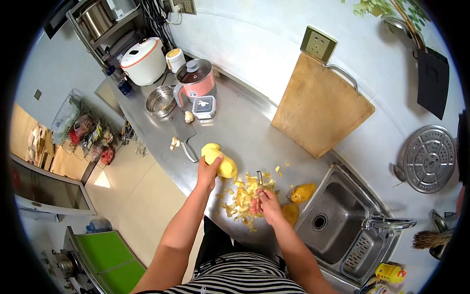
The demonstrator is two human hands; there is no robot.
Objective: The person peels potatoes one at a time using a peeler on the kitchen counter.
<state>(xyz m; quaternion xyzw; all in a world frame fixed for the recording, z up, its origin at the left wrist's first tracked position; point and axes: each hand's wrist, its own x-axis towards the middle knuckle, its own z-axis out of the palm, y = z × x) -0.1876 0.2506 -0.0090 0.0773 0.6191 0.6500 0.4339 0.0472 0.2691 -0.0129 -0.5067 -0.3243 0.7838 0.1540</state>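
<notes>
My left hand [209,171] is closed around a peeled yellow potato [226,168] above the steel counter. Another peeled potato [210,147] shows just behind it. My right hand [268,205] grips a metal peeler [260,180], its head pointing away from me. Under and around the peeler lies a heap of potato peels [243,198]. To the right of my right hand are two potatoes with skin on, one [303,193] near the sink's edge and one [290,213] partly hidden by my wrist. A cleaver [188,147] lies left of the peeled potatoes.
A steel sink [338,196] with a faucet [391,223] is at the right. A wooden cutting board [320,105] leans on the wall. Garlic [189,116], a lidded container [203,107], a steel bowl [160,101], a pink pot [196,81] and a rice cooker [144,62] stand farther back.
</notes>
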